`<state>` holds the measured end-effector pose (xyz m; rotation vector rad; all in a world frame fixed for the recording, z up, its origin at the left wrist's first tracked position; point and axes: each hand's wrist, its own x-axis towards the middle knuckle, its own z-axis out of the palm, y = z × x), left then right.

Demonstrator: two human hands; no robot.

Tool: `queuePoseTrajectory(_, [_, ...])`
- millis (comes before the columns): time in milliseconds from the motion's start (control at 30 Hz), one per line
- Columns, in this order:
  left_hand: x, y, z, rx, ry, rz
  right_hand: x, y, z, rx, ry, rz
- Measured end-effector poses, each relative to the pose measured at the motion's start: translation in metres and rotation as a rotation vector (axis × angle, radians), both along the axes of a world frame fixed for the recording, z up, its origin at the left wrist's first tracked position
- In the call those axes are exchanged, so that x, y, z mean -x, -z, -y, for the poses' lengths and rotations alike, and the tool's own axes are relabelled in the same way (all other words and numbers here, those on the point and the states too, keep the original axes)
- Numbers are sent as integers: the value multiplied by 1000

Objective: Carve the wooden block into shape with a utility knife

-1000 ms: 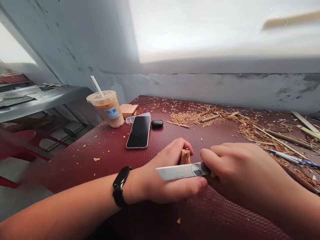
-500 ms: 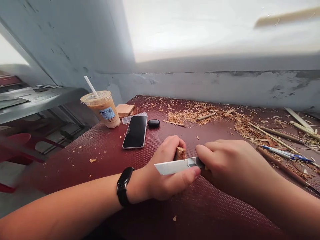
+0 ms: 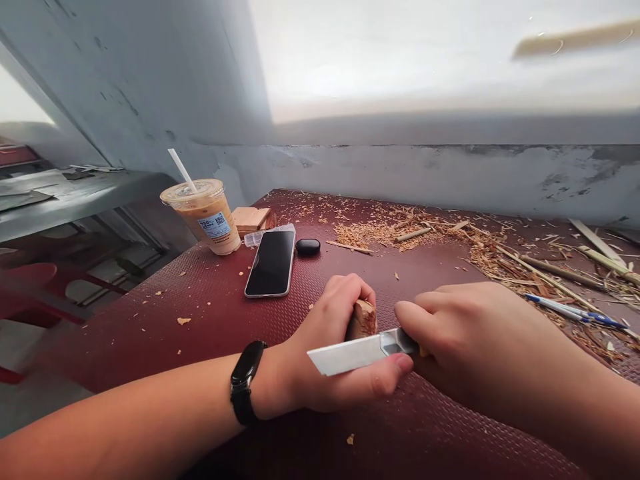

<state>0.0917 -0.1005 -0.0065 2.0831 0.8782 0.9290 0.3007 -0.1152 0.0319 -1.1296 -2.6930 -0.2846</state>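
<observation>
A small brown piece of wood (image 3: 364, 319) with a pale, rough cut end is gripped by my left hand (image 3: 333, 363), its fingers curled behind it. My left thumb stretches forward below the blade, its tip close to my other hand. My right hand (image 3: 460, 333) is closed around the handle of a utility knife (image 3: 345, 353). The wide blade points left and lies across the near side of the wood, above my left thumb. Most of the knife's handle is hidden in my right fist, and the lower part of the wood is hidden too.
On the dark red table (image 3: 210, 347) stand an iced drink cup (image 3: 205, 217), a phone (image 3: 270, 263), a black earbud case (image 3: 307, 247) and wooden blocks (image 3: 250, 219). Wood shavings (image 3: 370, 235) spread along the back. Sticks and pens (image 3: 575, 308) lie at right.
The knife blade has come down and nearer to me, away from the top of the wood, showing more of its cut end. Both hands keep their hold.
</observation>
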Motion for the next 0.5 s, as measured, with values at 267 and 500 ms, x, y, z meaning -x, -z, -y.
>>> queuePoseTrajectory(267, [-5, -1, 5, 76, -5, 59, -3, -3, -3, -63, 52, 78])
queuePoseTrajectory(500, [-8, 3, 11, 238, -51, 162, -1, 2, 7, -150, 100, 57])
